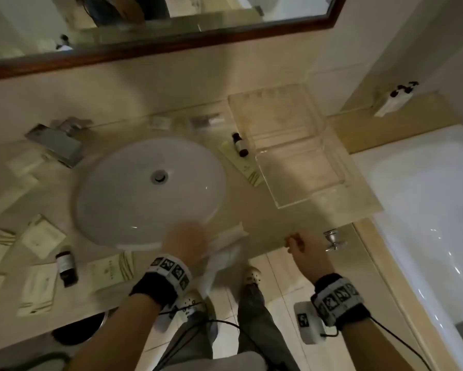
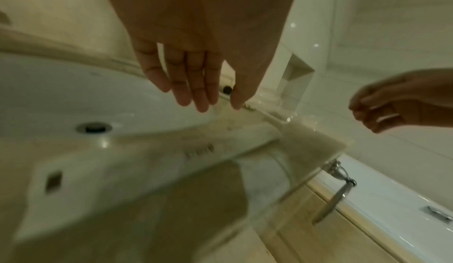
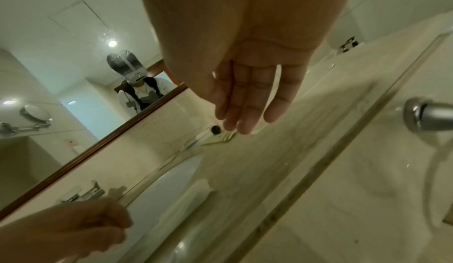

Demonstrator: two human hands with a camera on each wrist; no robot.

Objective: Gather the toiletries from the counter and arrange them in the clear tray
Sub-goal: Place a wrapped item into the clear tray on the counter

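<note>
A: What are the hands doing?
B: The left hand (image 2: pixel 196 57) and the right hand (image 3: pixel 247 96) both hang with fingers straight, holding nothing, at the bottom centre of the head view.

A: And the clear tray (image 1: pixel 316 180)?
B: Right of centre on the counter (image 1: pixel 251 210) — nothing visible inside. A dark bottle (image 1: pixel 239 144) lies just beside it, another bottle (image 1: pixel 65 266) and packets (image 1: pixel 41 235) lower left — barely begun, I'd judge.

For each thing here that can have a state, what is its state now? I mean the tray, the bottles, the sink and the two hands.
clear tray: upright on the counter, nothing inside.
small dark bottle: lying on its side beside the tray, cap on.
second dark bottle: lying on the counter left of the sink, cap on.
sink: no water visible, drain uncovered.
left hand: fingers straight, holding nothing.
right hand: fingers straight, holding nothing.
</note>
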